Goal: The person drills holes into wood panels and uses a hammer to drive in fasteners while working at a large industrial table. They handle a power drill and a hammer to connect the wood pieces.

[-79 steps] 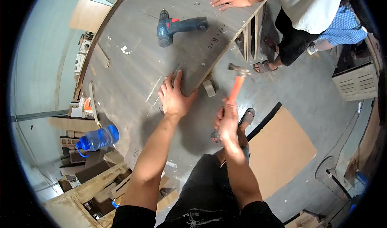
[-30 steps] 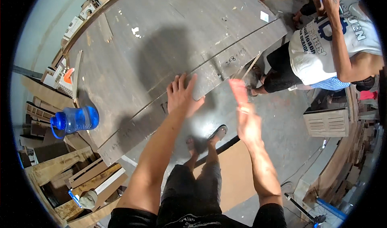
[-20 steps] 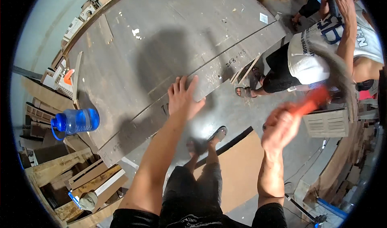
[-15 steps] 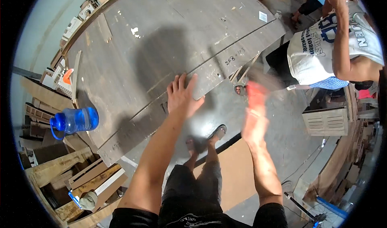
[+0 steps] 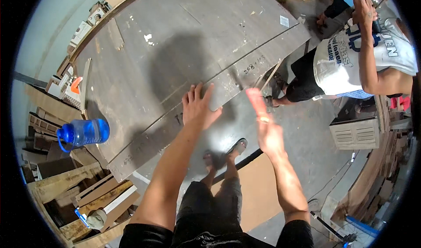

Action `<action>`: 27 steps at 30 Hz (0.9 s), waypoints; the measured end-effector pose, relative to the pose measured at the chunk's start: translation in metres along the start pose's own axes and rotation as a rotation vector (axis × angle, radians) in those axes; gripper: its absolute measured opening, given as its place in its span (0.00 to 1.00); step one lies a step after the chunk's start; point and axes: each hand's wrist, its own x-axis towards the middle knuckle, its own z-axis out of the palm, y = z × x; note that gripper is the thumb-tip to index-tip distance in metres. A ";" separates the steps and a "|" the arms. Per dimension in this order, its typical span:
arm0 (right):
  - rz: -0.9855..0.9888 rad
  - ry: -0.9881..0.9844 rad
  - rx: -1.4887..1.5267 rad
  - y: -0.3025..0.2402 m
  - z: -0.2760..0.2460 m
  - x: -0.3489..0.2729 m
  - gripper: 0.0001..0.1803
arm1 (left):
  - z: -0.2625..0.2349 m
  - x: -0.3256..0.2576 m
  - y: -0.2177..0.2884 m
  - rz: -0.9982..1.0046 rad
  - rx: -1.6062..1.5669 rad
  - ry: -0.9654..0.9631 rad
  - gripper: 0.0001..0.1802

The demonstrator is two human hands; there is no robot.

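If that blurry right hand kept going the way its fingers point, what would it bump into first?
Probably the near edge of the dark board. The right hand, open and blurred, points at it, but depth is unclear, so it might pass beneath.

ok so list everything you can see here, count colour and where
work table: one, dark grey, fills the upper middle
board strip: one, dark grey, along the table's near edge
water jug: one, blue, on its side at the table's left corner
wood offcuts: several, pale, stacked lower left
flat panel: one, brown, on the floor by the feet
slatted crate: one, cream, on the floor at right
co-worker: one, white top, dark shorts, upper right, arm raised
sandalled feet: two, below the table edge
left hand: open, flat on the board strip
right hand: motion-blurred, open, empty, in the air just off the table edge
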 end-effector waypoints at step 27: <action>-0.127 0.283 0.689 -0.094 -0.091 0.013 0.17 | 0.004 -0.006 -0.010 -0.006 0.007 0.033 0.47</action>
